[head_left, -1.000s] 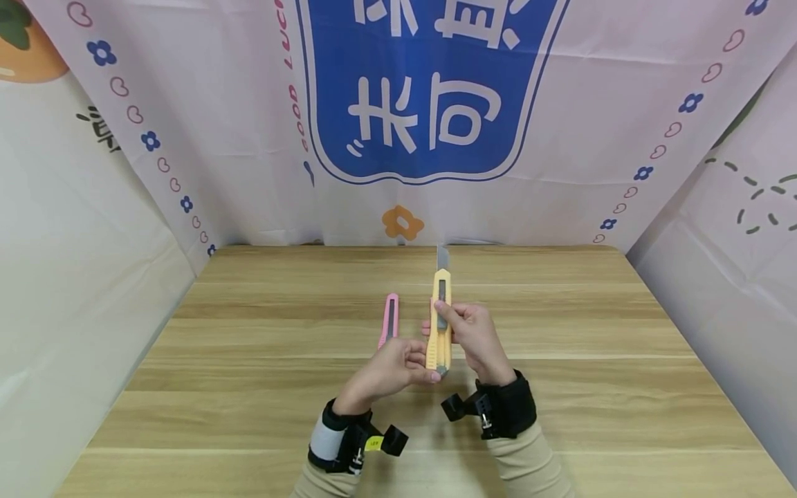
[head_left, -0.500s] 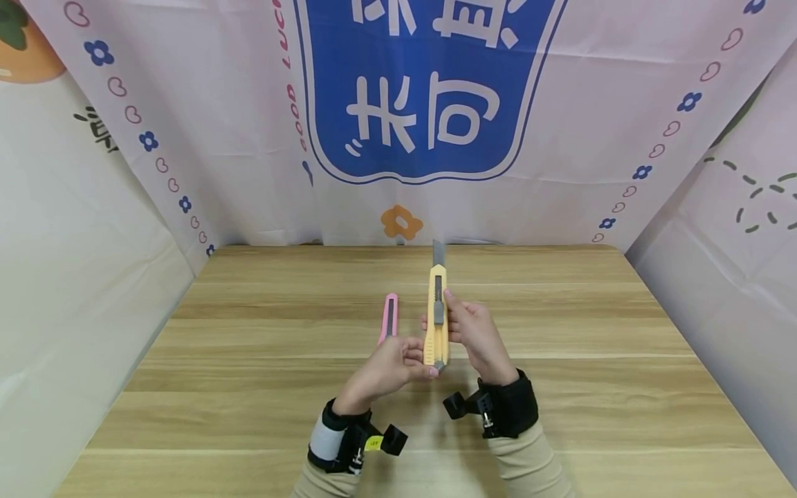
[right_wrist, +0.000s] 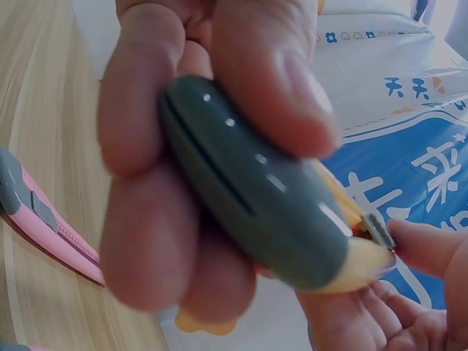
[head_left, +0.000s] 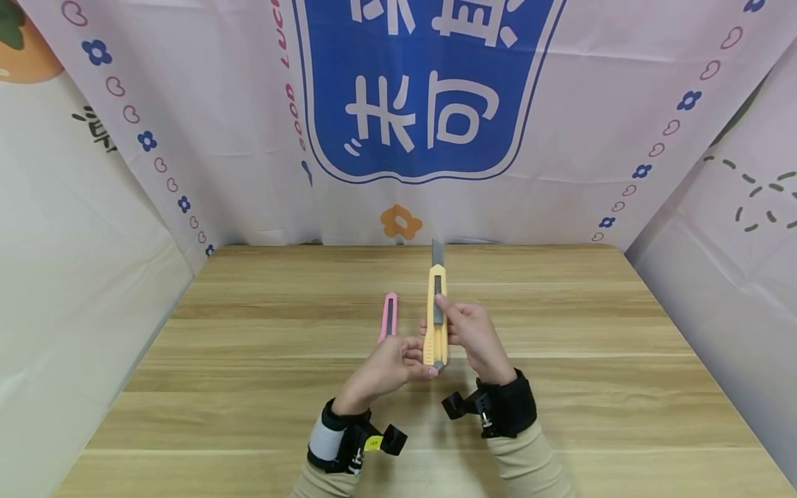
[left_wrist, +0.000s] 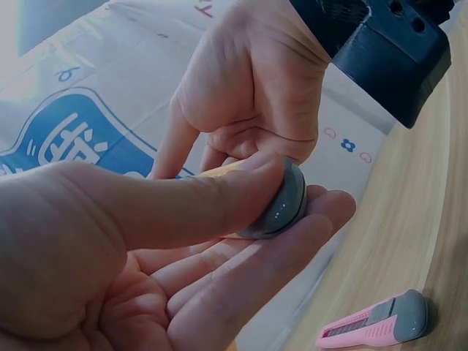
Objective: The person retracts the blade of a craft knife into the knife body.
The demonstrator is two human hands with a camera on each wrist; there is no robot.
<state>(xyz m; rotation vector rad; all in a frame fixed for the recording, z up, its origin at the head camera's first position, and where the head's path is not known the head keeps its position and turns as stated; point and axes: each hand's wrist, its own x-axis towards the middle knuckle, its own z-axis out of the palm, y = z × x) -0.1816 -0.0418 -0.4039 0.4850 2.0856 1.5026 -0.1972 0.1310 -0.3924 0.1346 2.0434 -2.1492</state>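
A yellow box cutter [head_left: 436, 346] is held up above the table, its grey blade [head_left: 438, 254] extended away from me. My left hand [head_left: 389, 364] grips the near end, thumb over the grey end cap [left_wrist: 291, 201] and fingers beneath, as the left wrist view shows. On the other side, my right hand [head_left: 481, 340] holds the body, with its thumb at the slot near the slider [right_wrist: 376, 230] and fingers behind. A pink box cutter [head_left: 389, 315] lies on the table left of the yellow one; its near end is hidden behind my left hand in the head view.
The wooden table [head_left: 249, 401] reaches to a printed cloth [head_left: 261, 194] hanging behind it. More pale cloth hangs at the left and right sides. Each wrist carries a black strap with a small camera.
My right thumb lifted off to the cutter's right edge, then came back onto the slot. The yellow box cutter shifted slightly left and away. The pink one stayed put.
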